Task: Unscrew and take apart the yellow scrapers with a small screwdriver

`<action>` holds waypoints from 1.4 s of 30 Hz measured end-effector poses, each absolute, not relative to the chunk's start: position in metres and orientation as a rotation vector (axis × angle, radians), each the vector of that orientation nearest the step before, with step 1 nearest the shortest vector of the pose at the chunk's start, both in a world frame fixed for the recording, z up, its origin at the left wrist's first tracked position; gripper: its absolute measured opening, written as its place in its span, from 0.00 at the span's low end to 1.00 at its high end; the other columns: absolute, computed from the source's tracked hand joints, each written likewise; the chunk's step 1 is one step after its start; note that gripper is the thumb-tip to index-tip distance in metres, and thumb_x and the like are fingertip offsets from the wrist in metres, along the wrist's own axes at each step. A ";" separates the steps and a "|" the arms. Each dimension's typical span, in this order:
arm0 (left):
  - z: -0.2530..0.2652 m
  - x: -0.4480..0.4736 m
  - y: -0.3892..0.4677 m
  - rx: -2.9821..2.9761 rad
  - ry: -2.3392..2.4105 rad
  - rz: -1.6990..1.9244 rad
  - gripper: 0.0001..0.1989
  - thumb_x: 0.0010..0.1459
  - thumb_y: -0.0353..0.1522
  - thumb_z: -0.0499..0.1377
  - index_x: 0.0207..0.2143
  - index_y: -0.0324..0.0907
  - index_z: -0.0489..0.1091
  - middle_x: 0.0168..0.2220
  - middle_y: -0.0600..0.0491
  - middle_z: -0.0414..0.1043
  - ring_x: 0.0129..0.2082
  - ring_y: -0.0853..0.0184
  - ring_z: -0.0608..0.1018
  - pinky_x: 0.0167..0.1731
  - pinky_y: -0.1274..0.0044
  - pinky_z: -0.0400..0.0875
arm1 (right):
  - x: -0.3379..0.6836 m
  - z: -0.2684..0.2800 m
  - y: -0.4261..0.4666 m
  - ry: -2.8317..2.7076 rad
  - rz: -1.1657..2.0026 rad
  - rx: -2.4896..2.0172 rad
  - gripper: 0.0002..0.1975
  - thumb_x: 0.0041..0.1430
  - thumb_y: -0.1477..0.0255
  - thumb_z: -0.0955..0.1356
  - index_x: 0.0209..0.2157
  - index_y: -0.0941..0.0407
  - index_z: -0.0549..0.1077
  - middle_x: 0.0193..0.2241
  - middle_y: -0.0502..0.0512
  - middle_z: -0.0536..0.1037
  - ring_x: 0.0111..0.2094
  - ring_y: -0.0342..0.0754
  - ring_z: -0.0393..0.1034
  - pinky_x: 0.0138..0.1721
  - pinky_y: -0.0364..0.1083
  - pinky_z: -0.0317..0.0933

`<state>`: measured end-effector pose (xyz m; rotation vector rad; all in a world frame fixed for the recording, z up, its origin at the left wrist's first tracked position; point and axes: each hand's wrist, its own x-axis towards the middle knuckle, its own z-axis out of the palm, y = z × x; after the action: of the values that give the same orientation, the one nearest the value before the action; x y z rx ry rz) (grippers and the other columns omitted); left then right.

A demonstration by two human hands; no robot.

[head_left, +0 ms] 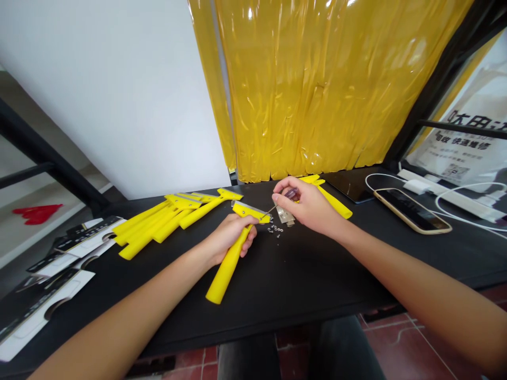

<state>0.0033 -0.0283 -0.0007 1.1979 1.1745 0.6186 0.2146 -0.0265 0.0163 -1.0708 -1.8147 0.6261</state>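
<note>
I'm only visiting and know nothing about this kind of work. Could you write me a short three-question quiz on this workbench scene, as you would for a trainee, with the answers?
1. What does the left hand hold?
A) a white cable
B) a yellow tool
C) a cardboard box

2. True or false: the phone lies to the left of both hands.

3. Fill in the blank: the thin-shafted tool in the right hand points toward the ____ of the yellow tool, not its handle end.

Key:
1. B.
2. False; it lies on the right, near the white power strip.
3. Head.
</note>
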 end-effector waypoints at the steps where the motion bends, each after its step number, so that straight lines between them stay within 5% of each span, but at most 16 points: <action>1: -0.001 0.003 -0.028 1.196 1.179 0.627 0.19 0.58 0.38 0.58 0.16 0.42 0.63 0.11 0.56 0.58 0.09 0.73 0.61 0.10 0.80 0.58 | 0.215 0.017 -0.027 -1.829 0.634 -1.075 0.12 0.63 0.60 0.68 0.39 0.53 0.70 0.28 0.50 0.74 0.28 0.45 0.68 0.29 0.45 0.60; 8: -0.003 0.000 -0.022 1.191 1.243 0.703 0.19 0.58 0.37 0.58 0.16 0.41 0.63 0.12 0.56 0.59 0.10 0.73 0.62 0.10 0.80 0.58 | 0.218 0.022 -0.030 -1.975 0.259 -1.364 0.26 0.70 0.52 0.57 0.25 0.54 0.68 0.21 0.53 0.73 0.26 0.47 0.67 0.29 0.47 0.51; 13: -0.004 0.001 -0.023 1.217 1.254 0.715 0.19 0.58 0.37 0.58 0.16 0.41 0.63 0.13 0.56 0.59 0.11 0.73 0.62 0.10 0.79 0.59 | 0.221 0.023 -0.024 -2.067 0.289 -1.407 0.29 0.69 0.51 0.57 0.19 0.54 0.59 0.18 0.50 0.67 0.23 0.45 0.61 0.27 0.47 0.47; 19: -0.006 0.000 -0.021 1.234 1.282 0.719 0.19 0.60 0.36 0.57 0.16 0.41 0.64 0.13 0.55 0.60 0.10 0.73 0.62 0.10 0.80 0.58 | 0.222 0.020 -0.024 -2.191 0.322 -1.289 0.22 0.70 0.55 0.59 0.25 0.53 0.60 0.21 0.49 0.68 0.25 0.45 0.62 0.28 0.46 0.49; 34: 0.000 -0.003 -0.017 1.205 1.266 0.631 0.18 0.63 0.36 0.58 0.20 0.41 0.66 0.11 0.57 0.58 0.09 0.73 0.61 0.09 0.80 0.57 | 0.231 0.019 -0.025 -2.587 -0.335 -1.089 0.19 0.73 0.60 0.58 0.34 0.56 0.70 0.27 0.56 0.76 0.25 0.49 0.67 0.28 0.48 0.41; 39: 0.003 -0.007 -0.014 1.179 1.250 0.642 0.11 0.62 0.35 0.58 0.29 0.38 0.72 0.14 0.58 0.61 0.10 0.74 0.60 0.08 0.81 0.55 | 0.229 0.020 -0.028 -2.566 -0.256 -1.072 0.13 0.72 0.62 0.60 0.42 0.55 0.68 0.34 0.57 0.78 0.28 0.49 0.69 0.27 0.47 0.44; 42: 0.003 -0.006 -0.015 1.228 1.265 0.607 0.17 0.62 0.40 0.59 0.24 0.39 0.70 0.13 0.58 0.60 0.10 0.74 0.61 0.08 0.81 0.56 | 0.227 0.021 -0.027 -2.483 -0.063 -1.139 0.13 0.72 0.60 0.59 0.44 0.54 0.67 0.33 0.54 0.78 0.30 0.50 0.71 0.29 0.46 0.48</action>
<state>-0.0061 -0.0150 0.0031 1.2277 1.2647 0.6069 0.2268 -0.0267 0.0211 -1.1390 -2.4833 -0.0635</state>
